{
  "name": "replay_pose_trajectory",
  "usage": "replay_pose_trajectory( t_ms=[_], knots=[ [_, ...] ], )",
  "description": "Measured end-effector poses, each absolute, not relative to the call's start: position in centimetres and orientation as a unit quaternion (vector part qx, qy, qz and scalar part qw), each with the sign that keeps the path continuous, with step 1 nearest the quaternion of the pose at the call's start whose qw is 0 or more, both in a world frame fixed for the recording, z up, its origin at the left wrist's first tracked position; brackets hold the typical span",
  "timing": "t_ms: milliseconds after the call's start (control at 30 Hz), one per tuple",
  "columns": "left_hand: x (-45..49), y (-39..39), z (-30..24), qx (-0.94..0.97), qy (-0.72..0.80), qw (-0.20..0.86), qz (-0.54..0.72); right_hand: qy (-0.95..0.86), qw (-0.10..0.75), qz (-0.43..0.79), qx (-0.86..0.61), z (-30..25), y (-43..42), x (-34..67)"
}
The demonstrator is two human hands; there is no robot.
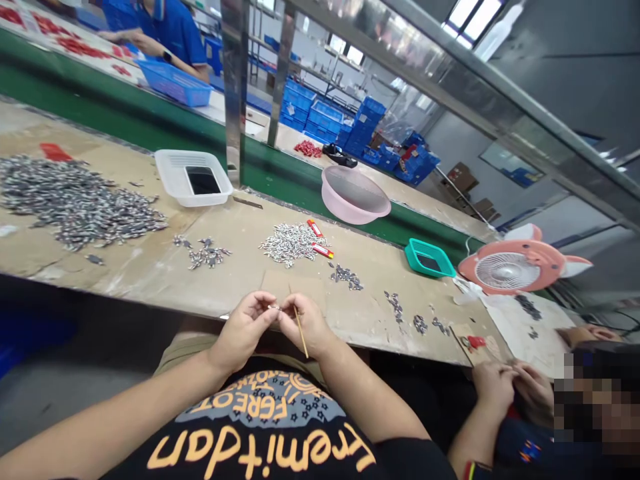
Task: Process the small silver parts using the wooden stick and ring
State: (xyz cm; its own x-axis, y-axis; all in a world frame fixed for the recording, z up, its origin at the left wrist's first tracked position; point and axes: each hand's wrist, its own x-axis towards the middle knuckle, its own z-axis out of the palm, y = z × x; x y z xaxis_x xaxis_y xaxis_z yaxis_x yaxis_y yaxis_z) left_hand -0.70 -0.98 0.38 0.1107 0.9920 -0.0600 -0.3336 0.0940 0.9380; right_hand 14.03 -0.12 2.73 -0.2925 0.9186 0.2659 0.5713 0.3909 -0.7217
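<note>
My left hand point(246, 328) and my right hand point(311, 325) meet at the table's front edge, fingertips together. Between them is a tiny silvery piece point(275, 307), pinched by the left thumb and fingers; its kind is too small to tell. A thin wooden stick point(301, 332), perhaps a brush handle, is held in my right hand and points down toward my shirt; its far tip is thin and dark. Just beyond the hands lies a heap of small silver-and-dark pieces point(287, 244), with two red-and-yellow packets point(323, 251) at its right side.
A large pile of pieces point(85, 200) covers the left. Smaller clusters point(346, 277) lie rightward. Behind stand a white tray point(193, 177), a pink basin point(353, 197), a green tray point(429, 259) and a pink fan point(515, 263). A co-worker's hands point(515, 383) work at right; another person sits across.
</note>
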Motion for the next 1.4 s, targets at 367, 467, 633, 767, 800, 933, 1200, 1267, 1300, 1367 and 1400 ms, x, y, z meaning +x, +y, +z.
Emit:
replay_pose_trajectory(
  t_ms=[367, 467, 633, 767, 800, 933, 1200, 1267, 1300, 1367, 1400],
  knots=[
    [-12.6, 8.6, 0.5, 0.663, 0.626, 0.229, 0.341, -0.757, 0.172, 0.007, -0.630, 1.5, 7.2, 26.3],
    [-14.0, 9.4, 1.1, 0.713, 0.609, 0.094, 0.336, -0.762, 0.141, 0.001, -0.632, 1.1, 8.2, 27.3],
    [-11.9, 8.1, 1.7, 0.719, 0.556, 0.079, 0.410, -0.766, 0.121, 0.002, -0.631, 0.8, 9.3, 26.9],
    [-9.0, 6.3, 1.9, 0.716, 0.493, 0.169, 0.464, -0.767, 0.152, 0.007, -0.624, 1.3, 9.7, 26.1],
    [-8.1, 5.8, 2.0, 0.709, 0.478, 0.214, 0.472, -0.768, 0.164, 0.012, -0.619, 1.5, 9.5, 25.7],
    [-3.9, 3.5, 2.5, 0.621, 0.430, 0.466, 0.460, -0.779, 0.238, 0.069, -0.575, 2.7, 6.6, 22.9],
    [1.0, 1.0, 2.2, 0.401, 0.342, 0.745, 0.409, -0.694, 0.388, 0.331, -0.509, 2.6, 0.3, 17.7],
    [1.0, 0.7, 1.7, 0.378, 0.344, 0.751, 0.418, -0.686, 0.381, 0.355, -0.508, 2.2, -0.2, 17.4],
    [0.9, 0.6, 1.4, 0.373, 0.349, 0.749, 0.422, -0.686, 0.380, 0.365, -0.502, 2.1, -0.4, 17.4],
    [0.5, 0.4, 1.0, 0.373, 0.360, 0.740, 0.429, -0.689, 0.381, 0.375, -0.489, 1.9, -0.5, 17.7],
    [0.3, 0.3, 0.9, 0.371, 0.365, 0.736, 0.433, -0.694, 0.385, 0.368, -0.484, 1.8, -0.4, 18.0]
  ],
)
